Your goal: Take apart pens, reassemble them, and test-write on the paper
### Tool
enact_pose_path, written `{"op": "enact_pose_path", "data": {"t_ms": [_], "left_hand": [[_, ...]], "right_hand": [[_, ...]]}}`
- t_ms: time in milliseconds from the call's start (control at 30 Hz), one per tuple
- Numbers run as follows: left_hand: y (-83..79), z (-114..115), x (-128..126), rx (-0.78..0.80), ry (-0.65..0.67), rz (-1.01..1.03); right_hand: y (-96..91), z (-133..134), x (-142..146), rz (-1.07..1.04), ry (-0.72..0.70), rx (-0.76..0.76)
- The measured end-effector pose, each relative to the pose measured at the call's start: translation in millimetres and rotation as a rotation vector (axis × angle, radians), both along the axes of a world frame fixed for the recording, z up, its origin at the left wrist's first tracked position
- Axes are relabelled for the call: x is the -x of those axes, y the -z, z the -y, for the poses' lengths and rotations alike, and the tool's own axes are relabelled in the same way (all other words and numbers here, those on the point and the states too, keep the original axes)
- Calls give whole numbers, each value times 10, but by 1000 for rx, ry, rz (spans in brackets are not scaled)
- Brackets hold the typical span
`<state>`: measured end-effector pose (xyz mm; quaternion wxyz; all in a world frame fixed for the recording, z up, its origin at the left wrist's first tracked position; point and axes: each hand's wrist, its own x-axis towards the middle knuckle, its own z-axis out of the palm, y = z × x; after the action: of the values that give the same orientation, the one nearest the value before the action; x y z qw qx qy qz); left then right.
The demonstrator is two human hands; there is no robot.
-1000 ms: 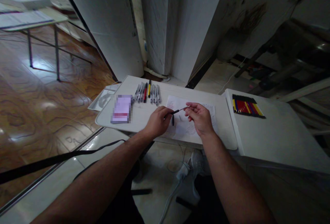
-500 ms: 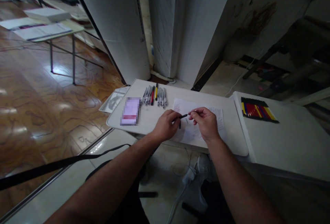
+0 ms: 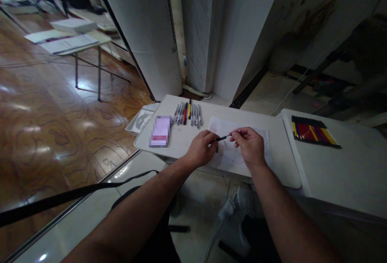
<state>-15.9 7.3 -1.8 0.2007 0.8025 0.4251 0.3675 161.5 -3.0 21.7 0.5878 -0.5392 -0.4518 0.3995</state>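
Observation:
Both hands meet over a white sheet of paper (image 3: 256,134) on a small white table (image 3: 281,166). My left hand (image 3: 201,148) is closed round the dark barrel of a pen (image 3: 222,137). My right hand (image 3: 249,144) pinches the pen's thin far end between thumb and fingertips. The pen lies nearly level between the two hands, just above the paper. A short dark piece hangs down below my left fingers.
A row of several pens (image 3: 189,113) lies at the table's back. A blurred purple pad (image 3: 160,130) sits to their left. A flat pack of coloured pens (image 3: 313,132) rests on a second white surface (image 3: 347,174) to the right. White pillars stand behind.
The view has drifted, so everything sits further right and lower in frame. My hands keep the same hold on the pen, with the gap between them slightly smaller.

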Motion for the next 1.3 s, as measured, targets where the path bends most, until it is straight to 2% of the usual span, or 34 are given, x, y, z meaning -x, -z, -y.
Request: {"op": "enact_pose_path", "data": {"t_ms": [367, 933, 1300], "left_hand": [[-17, 14, 15, 14, -2, 6], [-13, 40, 27, 21, 9, 11], [7, 52, 37, 18, 20, -1]], "right_hand": [[53, -11, -6, 20, -27, 14], [9, 40, 6, -91, -78, 65], [-7, 46, -11, -79, -96, 95]]}}
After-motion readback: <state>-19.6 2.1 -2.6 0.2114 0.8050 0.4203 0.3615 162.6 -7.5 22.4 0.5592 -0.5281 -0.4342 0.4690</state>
